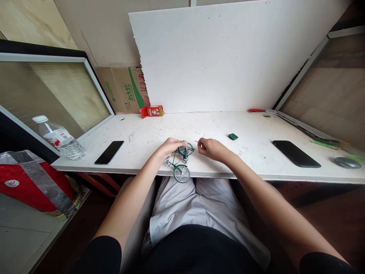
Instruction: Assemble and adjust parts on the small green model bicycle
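Note:
A small green model bicycle (181, 173) with spoked wheels is tilted at the table's front edge, one wheel sticking out past it. My left hand (170, 147) is closed around its upper part, near the far wheel. Just right of that wheel, my right hand (210, 148) pinches a thin dark piece, too small to name, whose tip points toward the bicycle. The two hands are a little apart. Beyond my right hand a small dark green part (233, 136) lies on the table.
A black phone (109, 152) and a tilted water bottle (61, 139) are at the left. Another dark phone (296, 153) and a grey mouse (347, 163) lie at the right. A red box (155, 110) stands at the back against a white board (205, 57).

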`<move>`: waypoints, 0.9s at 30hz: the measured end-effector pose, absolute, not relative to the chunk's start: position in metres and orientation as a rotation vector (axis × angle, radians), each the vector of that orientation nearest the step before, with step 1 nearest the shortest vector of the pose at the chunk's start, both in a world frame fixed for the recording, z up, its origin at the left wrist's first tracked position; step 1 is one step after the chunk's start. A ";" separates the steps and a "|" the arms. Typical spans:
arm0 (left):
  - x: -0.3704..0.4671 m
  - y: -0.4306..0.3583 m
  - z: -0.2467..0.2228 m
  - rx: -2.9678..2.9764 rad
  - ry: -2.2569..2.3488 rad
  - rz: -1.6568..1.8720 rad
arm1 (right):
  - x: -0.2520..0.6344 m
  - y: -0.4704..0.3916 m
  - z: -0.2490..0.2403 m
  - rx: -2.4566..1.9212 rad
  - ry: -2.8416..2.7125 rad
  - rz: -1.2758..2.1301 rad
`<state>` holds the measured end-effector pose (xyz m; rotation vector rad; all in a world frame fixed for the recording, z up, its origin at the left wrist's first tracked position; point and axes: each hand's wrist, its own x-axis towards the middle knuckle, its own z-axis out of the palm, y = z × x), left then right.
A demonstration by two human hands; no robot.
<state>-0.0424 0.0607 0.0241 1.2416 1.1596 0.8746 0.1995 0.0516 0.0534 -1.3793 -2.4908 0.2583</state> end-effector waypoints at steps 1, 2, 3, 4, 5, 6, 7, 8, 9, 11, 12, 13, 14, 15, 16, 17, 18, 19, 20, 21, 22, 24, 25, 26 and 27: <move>-0.040 0.060 0.023 1.240 1.166 0.859 | 0.200 0.053 0.052 -1.351 -2.462 0.296; -0.037 0.059 0.023 1.239 1.162 0.852 | 0.201 0.054 0.051 -1.307 -2.437 0.352; -0.034 0.058 0.022 1.238 1.149 0.854 | 0.202 0.055 0.050 -1.257 -2.411 0.419; -0.032 0.058 0.022 1.239 1.129 0.862 | 0.202 0.057 0.048 -1.212 -2.384 0.485; -0.029 0.056 0.022 1.241 1.104 0.870 | 0.202 0.058 0.047 -1.177 -2.355 0.542; -0.027 0.055 0.021 1.242 1.080 0.879 | 0.202 0.059 0.045 -1.147 -2.327 0.588; -0.025 0.054 0.021 1.240 1.057 0.888 | 0.202 0.061 0.043 -1.120 -2.299 0.625; -0.023 0.053 0.021 1.235 1.041 0.898 | 0.202 0.062 0.042 -1.097 -2.270 0.654; -0.022 0.051 0.021 1.226 1.032 0.909 | 0.202 0.063 0.040 -1.079 -2.240 0.678; -0.018 0.050 0.021 1.200 1.037 0.935 | 0.202 0.065 0.038 -1.057 -2.183 0.719; -0.017 0.049 0.021 1.191 1.043 0.950 | 0.202 0.066 0.036 -1.051 -2.163 0.742; -0.015 0.049 0.020 1.187 1.048 0.963 | 0.202 0.066 0.035 -1.048 -2.150 0.761; -0.014 0.049 0.020 1.187 1.051 0.973 | 0.201 0.066 0.034 -1.044 -2.143 0.774; -0.014 0.049 0.020 1.190 1.054 0.978 | 0.200 0.066 0.033 -1.040 -2.142 0.776; -0.014 0.049 0.020 1.195 1.058 0.980 | 0.200 0.066 0.032 -1.036 -2.145 0.768; -0.014 0.049 0.020 1.198 1.063 0.980 | 0.199 0.066 0.031 -1.032 -2.147 0.755; -0.014 0.049 0.020 1.198 1.068 0.980 | 0.198 0.065 0.031 -1.027 -2.146 0.747; -0.014 0.049 0.020 1.197 1.071 0.981 | 0.197 0.065 0.030 -1.022 -2.137 0.753; -0.014 0.049 0.020 1.195 1.072 0.986 | 0.197 0.065 0.030 -1.017 -2.119 0.772; -0.014 0.048 0.021 1.192 1.070 0.992 | 0.196 0.065 0.030 -1.011 -2.092 0.800; -0.014 0.048 0.021 1.190 1.068 0.997 | 0.195 0.064 0.031 -1.003 -2.063 0.831; -0.013 0.048 0.021 1.189 1.063 1.002 | 0.194 0.063 0.032 -0.986 -2.020 0.892; -0.013 0.048 0.021 1.190 1.061 1.002 | 0.193 0.063 0.032 -0.978 -2.009 0.912; -0.013 0.048 0.021 1.190 1.059 1.002 | 0.193 0.062 0.033 -0.974 -2.005 0.927; -0.013 0.049 0.021 1.189 1.058 1.003 | 0.193 0.062 0.033 -0.973 -2.005 0.935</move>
